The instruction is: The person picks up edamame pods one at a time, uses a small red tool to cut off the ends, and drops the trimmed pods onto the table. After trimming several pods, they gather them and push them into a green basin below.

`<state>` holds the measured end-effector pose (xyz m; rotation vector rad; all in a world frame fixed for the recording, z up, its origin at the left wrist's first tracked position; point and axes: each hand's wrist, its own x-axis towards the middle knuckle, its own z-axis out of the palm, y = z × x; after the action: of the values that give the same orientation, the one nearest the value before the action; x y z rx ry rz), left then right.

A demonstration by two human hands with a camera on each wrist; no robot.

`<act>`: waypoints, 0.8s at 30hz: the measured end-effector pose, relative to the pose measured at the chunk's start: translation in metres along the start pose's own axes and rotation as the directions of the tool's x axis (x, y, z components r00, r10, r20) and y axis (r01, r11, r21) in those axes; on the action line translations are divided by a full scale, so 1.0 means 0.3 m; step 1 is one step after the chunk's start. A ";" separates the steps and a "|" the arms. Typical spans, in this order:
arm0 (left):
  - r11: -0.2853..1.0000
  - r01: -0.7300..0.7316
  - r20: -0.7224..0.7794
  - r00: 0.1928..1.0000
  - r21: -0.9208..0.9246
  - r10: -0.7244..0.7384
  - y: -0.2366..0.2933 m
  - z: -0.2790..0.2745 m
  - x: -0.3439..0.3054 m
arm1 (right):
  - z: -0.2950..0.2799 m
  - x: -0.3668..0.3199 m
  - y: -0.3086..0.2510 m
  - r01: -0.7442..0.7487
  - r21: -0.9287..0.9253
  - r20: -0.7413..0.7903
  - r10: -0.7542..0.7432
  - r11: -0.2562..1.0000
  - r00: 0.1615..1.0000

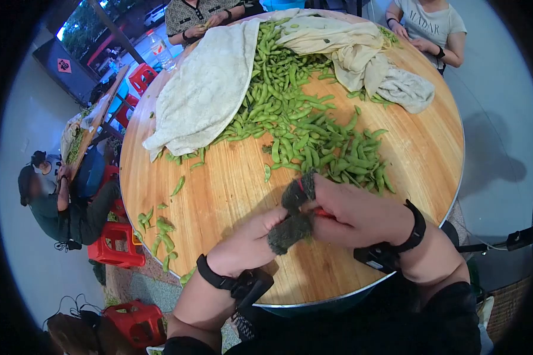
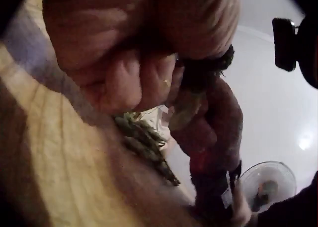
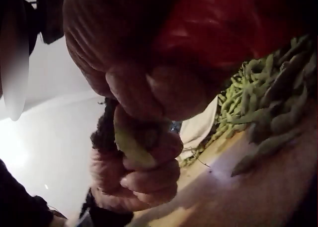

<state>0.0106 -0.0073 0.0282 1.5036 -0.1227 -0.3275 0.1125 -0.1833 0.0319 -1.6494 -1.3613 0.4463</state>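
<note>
My left hand (image 1: 246, 241) and right hand (image 1: 361, 216) meet over the near part of the table. Dark green cloth covers (image 1: 290, 233) wrap digits where they come together. Between the hands is a green soybean pod (image 3: 130, 146), pinched in the curled left fingers; the right fingertips come right up to it. A smooth red object (image 3: 213, 33) sits in the right palm under bent fingers, mostly hidden; I cannot tell its kind. Just beyond the hands spreads a pile of green soybean pods (image 1: 302, 139).
The round wooden table (image 1: 219, 207) bears a white towel (image 1: 204, 83) over the pile and a crumpled cream cloth (image 1: 343, 44). Stray pods (image 1: 164, 239) lie near its left edge. Two people sit across. Red stools (image 1: 117, 244) and another person are at left.
</note>
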 end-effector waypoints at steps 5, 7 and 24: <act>0.990 -0.136 0.178 0.976 0.036 0.128 -0.028 -0.038 -0.024 | 0.009 -0.013 -0.021 0.127 0.065 0.082 -0.132 0.990 0.988; 0.992 0.084 0.182 0.978 0.093 -0.100 -0.018 -0.060 -0.026 | 0.012 -0.011 -0.029 0.115 0.067 -0.011 -0.114 0.991 0.993; 0.493 -0.438 -0.496 0.868 -0.752 0.014 -0.001 -0.151 -0.002 | 0.026 -0.030 -0.040 -0.054 -0.733 0.043 0.125 0.678 0.991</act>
<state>0.0228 0.0361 0.0248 0.4968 0.1823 0.1918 0.0968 -0.1887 0.0353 -2.3819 -1.6531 -0.0051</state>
